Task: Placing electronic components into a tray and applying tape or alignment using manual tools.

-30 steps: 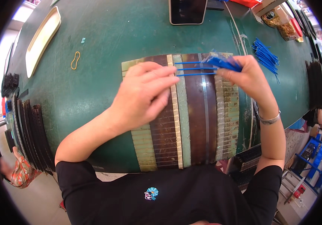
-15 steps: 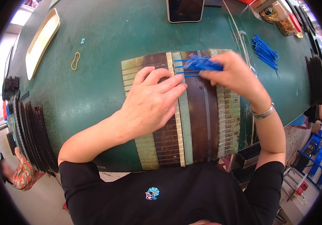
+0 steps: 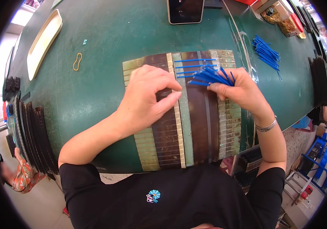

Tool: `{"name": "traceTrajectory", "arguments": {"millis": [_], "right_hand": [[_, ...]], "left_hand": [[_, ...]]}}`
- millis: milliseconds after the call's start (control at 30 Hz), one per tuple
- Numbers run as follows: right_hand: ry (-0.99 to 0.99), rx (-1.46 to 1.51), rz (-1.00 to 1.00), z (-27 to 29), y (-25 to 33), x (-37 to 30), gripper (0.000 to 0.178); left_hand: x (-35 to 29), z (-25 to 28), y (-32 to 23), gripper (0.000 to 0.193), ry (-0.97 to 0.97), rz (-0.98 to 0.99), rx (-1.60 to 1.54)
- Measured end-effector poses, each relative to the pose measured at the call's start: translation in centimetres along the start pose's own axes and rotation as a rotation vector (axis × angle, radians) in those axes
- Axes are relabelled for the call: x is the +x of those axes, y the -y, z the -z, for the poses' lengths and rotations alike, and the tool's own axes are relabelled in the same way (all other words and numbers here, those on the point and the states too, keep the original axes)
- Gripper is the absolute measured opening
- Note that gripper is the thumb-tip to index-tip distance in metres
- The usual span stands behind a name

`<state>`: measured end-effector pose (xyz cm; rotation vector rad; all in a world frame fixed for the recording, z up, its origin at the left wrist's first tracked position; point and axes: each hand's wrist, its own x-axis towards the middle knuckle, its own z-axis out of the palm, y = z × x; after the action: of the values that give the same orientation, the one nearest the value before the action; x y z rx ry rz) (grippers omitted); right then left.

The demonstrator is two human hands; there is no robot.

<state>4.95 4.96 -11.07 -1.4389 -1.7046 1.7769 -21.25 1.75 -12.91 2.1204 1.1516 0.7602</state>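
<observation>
My right hand (image 3: 238,89) grips a bundle of short blue wires (image 3: 205,76) that fan out to the left, over the upper part of a slotted board (image 3: 201,126). The board has brown, pale green and cream strips running from far to near, with grooves across its sides. Several blue wires (image 3: 194,60) lie side by side across its far end, partly under the bundle. Over the board's left half, my left hand (image 3: 148,95) has thumb and forefinger tips brought together beside the cream strip; whatever is between them is too small to make out.
More blue wires (image 3: 266,52) lie in a loose pile at the right. A phone (image 3: 185,10) is at the far edge, near clear jars (image 3: 285,23). On the left are a cream tray (image 3: 43,44), a rubber band (image 3: 77,62) and stacked dark strips (image 3: 34,133).
My right hand has shifted slightly right and nearer with the wire bundle, uncovering wires on the board. My left hand has lifted from flat-lying fingers into a pinch.
</observation>
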Motion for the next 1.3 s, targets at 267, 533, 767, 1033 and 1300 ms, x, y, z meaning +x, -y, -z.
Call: {"name": "traceTrajectory", "arguments": {"millis": [267, 533, 767, 1033, 1300], "right_hand": [[-0.297, -0.5, 0.331, -0.4, -1.1, 1.2, 0.015], [-0.314, -0.726, 0.402, -0.7, -1.4, 2.0, 0.016], [-0.239, -0.804, 0.39, -0.4, -0.2, 1.9, 0.014], [-0.194, -0.864, 0.361, 0.1, 1.0, 1.8, 0.014], [-0.185, -0.892, 0.368, 0.2, 0.7, 2.4, 0.014]], "left_hand": [[-1.7, 0.6, 1.0, 0.015, -0.06, -0.036, 0.078], [-2.0, 0.5, 1.3, 0.015, -0.064, -0.055, 0.092], [-2.1, 0.5, 1.3, 0.016, -0.059, -0.075, 0.113], [-1.9, 0.3, 1.1, 0.016, -0.047, -0.102, 0.1], [-1.3, -0.5, 0.4, 0.026, 0.033, -0.166, 0.148]]}}
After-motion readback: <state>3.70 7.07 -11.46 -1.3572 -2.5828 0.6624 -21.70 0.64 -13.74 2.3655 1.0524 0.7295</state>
